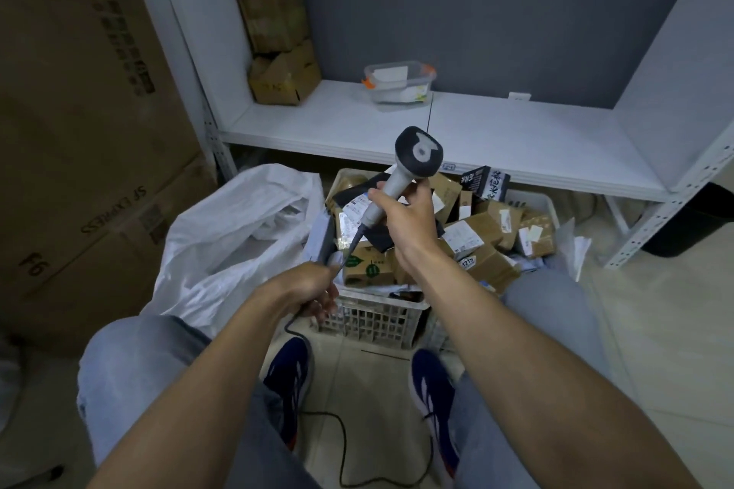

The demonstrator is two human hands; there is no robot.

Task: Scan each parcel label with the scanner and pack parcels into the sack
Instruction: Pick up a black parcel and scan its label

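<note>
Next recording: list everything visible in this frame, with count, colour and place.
scanner: one, grey and black, raised above the crate
cable: one, black, from the scanner's base to the floor
sack: one, white, open, left of the crate
crate: one, white lattice, on the floor
parcels: many, mostly brown cardboard, heaped in the crate
shelf: one, white, behind the crate
clear tub: one, orange clips, on the shelf
small cartons: two, brown, stacked at the shelf's left end
large cartons: at least two, brown, far left
shoes: two, navy, on the floor
left hand: grips the cable
right hand: grips the scanner's handle
</note>
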